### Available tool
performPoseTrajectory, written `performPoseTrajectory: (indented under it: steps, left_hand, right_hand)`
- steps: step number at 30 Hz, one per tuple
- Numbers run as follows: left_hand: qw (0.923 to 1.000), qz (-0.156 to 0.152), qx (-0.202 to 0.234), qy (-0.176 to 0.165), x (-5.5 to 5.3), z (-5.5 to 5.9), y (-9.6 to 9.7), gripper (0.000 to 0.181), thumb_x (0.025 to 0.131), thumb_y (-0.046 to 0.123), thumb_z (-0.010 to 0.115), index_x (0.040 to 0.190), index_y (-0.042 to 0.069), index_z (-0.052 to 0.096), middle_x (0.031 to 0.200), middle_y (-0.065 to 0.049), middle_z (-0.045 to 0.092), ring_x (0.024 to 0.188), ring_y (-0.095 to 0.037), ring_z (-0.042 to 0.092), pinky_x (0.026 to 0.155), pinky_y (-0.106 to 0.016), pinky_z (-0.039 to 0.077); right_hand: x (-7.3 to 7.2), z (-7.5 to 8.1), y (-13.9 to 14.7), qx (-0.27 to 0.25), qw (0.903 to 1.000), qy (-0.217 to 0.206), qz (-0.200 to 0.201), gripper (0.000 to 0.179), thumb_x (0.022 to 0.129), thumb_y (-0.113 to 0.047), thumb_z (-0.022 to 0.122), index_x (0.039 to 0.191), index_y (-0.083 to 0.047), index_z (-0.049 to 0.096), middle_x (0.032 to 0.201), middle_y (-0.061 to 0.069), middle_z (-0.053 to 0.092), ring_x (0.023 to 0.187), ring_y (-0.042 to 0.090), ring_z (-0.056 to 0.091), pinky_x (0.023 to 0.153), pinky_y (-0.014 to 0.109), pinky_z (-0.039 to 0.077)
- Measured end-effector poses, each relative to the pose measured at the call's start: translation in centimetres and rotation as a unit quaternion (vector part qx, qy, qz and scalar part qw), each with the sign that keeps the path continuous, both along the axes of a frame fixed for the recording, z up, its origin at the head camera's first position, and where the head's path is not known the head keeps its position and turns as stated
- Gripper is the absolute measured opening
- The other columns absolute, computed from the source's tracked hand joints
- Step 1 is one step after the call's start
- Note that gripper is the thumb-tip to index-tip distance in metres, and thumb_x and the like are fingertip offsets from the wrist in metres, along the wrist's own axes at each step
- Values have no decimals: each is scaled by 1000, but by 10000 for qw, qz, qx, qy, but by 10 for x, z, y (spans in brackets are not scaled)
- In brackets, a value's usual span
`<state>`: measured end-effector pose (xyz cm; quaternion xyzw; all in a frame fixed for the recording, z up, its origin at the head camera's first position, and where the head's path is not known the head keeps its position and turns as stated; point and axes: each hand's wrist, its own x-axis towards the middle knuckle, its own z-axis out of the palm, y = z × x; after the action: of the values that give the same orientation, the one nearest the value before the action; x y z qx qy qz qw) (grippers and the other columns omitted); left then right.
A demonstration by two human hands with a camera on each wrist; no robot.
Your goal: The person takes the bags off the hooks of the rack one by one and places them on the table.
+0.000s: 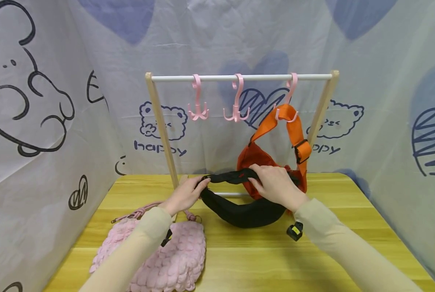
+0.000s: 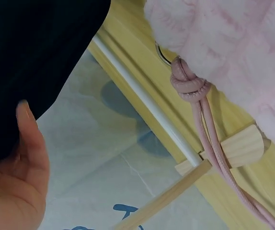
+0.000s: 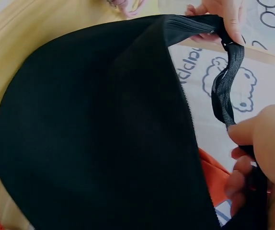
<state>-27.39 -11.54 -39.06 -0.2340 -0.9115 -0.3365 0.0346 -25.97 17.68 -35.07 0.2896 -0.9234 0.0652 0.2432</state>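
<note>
A black bag (image 1: pixel 244 213) with a zipper and a webbing strap (image 3: pixel 227 86) hangs between my two hands above the table. My left hand (image 1: pixel 186 194) pinches its left end, where the strap meets the body; the left wrist view shows the thumb pressed on the dark cloth. My right hand (image 1: pixel 277 184) grips the strap farther along, fingers curled round it. Behind the right hand, an orange-red bag (image 1: pixel 255 156) hangs by its orange strap from the right pink hook (image 1: pixel 292 91). Part of that bag is hidden by the black one and my hand.
A rack with a white rail (image 1: pixel 217 78) and wooden posts stands at the back. Two more pink hooks, a left one (image 1: pixel 198 101) and a middle one (image 1: pixel 238 101), hang from it. A fluffy pink bag (image 1: pixel 177 255) with a knotted cord lies front left on the wooden table (image 1: pixel 261 263).
</note>
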Motion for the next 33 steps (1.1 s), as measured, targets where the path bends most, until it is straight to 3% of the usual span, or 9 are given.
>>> performPoseTrajectory:
  steps: [5,9,15,17,19,22,26,30,33]
  left_hand:
    - [9950,68,-505,856,-2,-1,1,41,108,28,47,72,10,53,62,2,41,64,-16,43,80,-37,38]
    - [9928,-58,-582,1041,-3,-2,2,36,107,24,50,75,10,56,63,1,45,64,-16,46,75,-34,40]
    - [9890,-201,-653,1312,-2,-2,4,17,106,20,52,109,8,65,87,-6,73,75,-18,62,78,-38,50]
    - [9880,-155,-754,1343,-1,-1,5,23,106,21,52,124,9,60,89,-8,75,74,-20,63,82,-42,51]
    - [9867,-98,-892,1356,1,0,5,31,106,22,51,135,11,54,80,-8,72,70,-20,62,85,-45,50]
    - [9830,-92,-1061,1493,2,1,7,40,107,23,50,146,16,47,97,-9,75,82,-25,70,92,-50,50]
    - [9751,-342,-1259,1794,2,2,9,37,106,15,50,142,21,53,128,-3,66,102,-25,71,89,-45,52]
    - [9619,-790,-1592,2078,1,3,11,38,103,3,51,134,21,61,130,-3,61,101,-24,70,80,-39,57]
    - [9476,-997,-1958,2321,2,4,13,46,97,-4,54,132,25,63,134,-3,59,108,-24,68,86,-42,55]
  right_hand:
    - [1,-7,2,430,9991,-7,49,22,94,-26,72,109,-12,65,79,2,68,65,22,65,55,35,50]
    - [3,-9,3,590,9982,-22,53,19,92,-26,73,104,-13,66,78,2,64,69,24,65,54,36,49]
    - [4,-10,3,750,9967,-318,48,18,92,-26,75,105,-15,69,83,2,60,69,23,63,54,36,48]
    - [4,-10,3,825,9955,-457,45,16,92,-25,74,105,-16,69,84,2,62,66,21,62,53,34,48]
    - [4,-10,3,908,9942,-574,35,14,93,-23,72,104,-16,70,84,1,65,64,20,61,53,33,47]
    - [5,-11,3,1012,9927,-651,47,12,93,-18,70,104,-16,71,83,0,68,62,18,60,51,32,45]
    - [6,-11,3,1121,9911,-706,135,14,93,-14,69,106,-16,72,84,1,71,64,19,62,51,31,45]
    - [6,-12,3,1243,9886,-825,180,18,93,-12,67,109,-16,74,83,0,72,64,18,62,50,29,43]
    - [7,-12,2,1324,9869,-903,168,20,93,-10,66,109,-17,74,81,-1,71,62,16,60,48,28,40]
